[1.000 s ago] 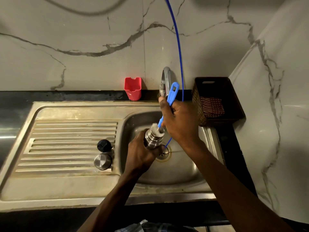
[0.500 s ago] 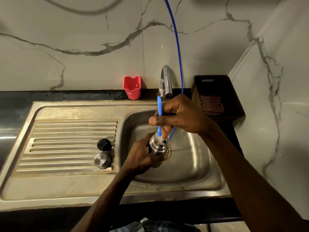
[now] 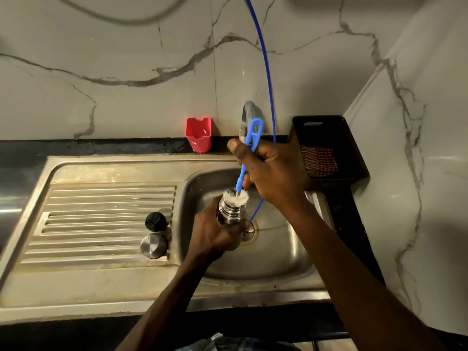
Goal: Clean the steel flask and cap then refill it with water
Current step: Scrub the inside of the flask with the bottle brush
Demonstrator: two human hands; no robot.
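Observation:
My left hand (image 3: 215,230) grips the steel flask (image 3: 231,212) by its body, holding it upright over the sink basin (image 3: 278,249). My right hand (image 3: 272,171) holds a blue bottle brush (image 3: 249,150) by its handle; the white bristles (image 3: 236,195) stick out of the flask's mouth. On the draining board to the left lie a black inner stopper (image 3: 155,220) and the steel cap (image 3: 154,245), side by side near the basin's edge.
A steel tap (image 3: 249,114) rises behind my right hand. A thin blue hose (image 3: 266,62) runs down the marble wall into the basin. A red plastic holder (image 3: 198,135) stands at the wall, and a dark basket (image 3: 329,148) with a checked cloth sits at the right.
The brush has come up: half a second ago its bristles were deep in the flask, now they show at the mouth. My right hand rose and tilted the handle.

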